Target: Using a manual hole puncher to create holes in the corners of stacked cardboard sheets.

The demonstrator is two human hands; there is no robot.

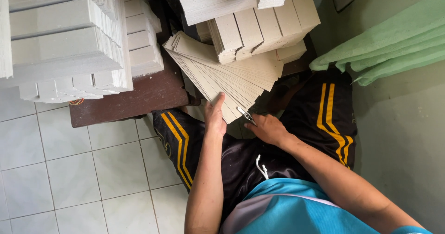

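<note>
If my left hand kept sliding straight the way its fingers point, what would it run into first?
The left hand already rests on the fanned grey card sheets. Going straight on, it would probably meet the bundled card stacks lying on the fan's far end, though depth is hard to judge.

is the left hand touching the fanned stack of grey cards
Touching. The head view shows the left hand lying flat on the lower edge of the fanned stack of grey cards, with no gap.
</note>
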